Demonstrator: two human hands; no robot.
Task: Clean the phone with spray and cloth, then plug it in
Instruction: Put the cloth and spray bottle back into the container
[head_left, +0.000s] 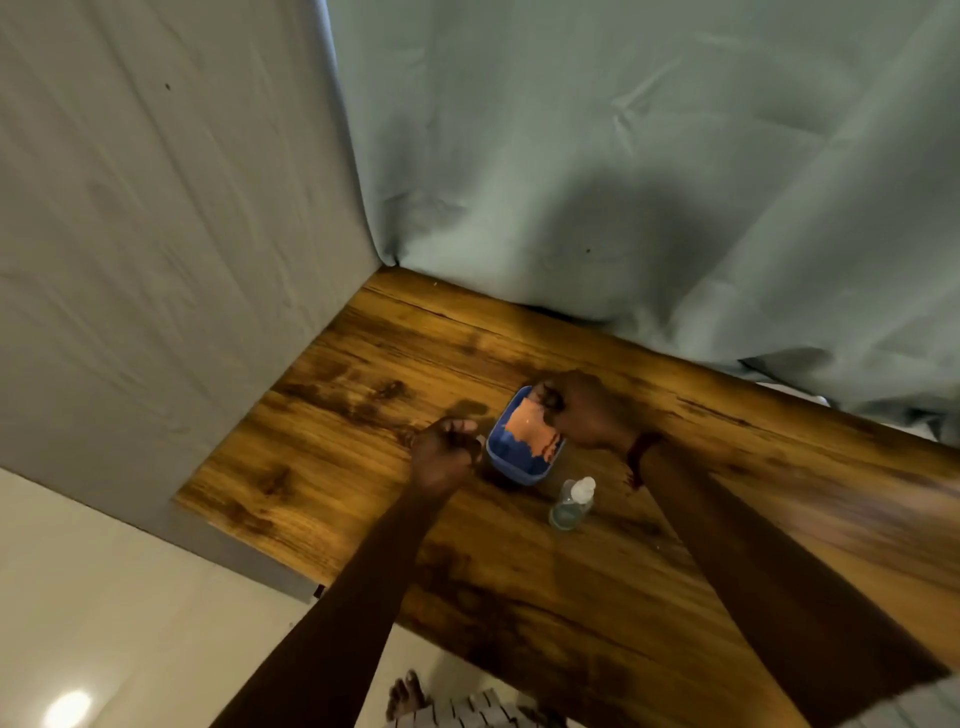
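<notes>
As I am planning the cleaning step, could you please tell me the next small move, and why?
Probably lift the orange cloth out of the blue tub with the right hand: its fingers curl onto the cloth's far end, and the spray bottle stands untouched nearby.

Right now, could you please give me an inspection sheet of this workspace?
Surface: wooden table, dark-streaked grain.
Job's things: orange cloth lies over a blue item, likely the phone; clear spray bottle stands nearer the person, apart from it.
Clutter: nothing seen.
Hands: right hand grips the orange cloth at its far end; left hand curled at the blue item's left edge, grip unclear.
Cables: nothing seen.
Surroundings: grey-green fabric backdrop behind and to the left; pale floor; bare foot.
</notes>
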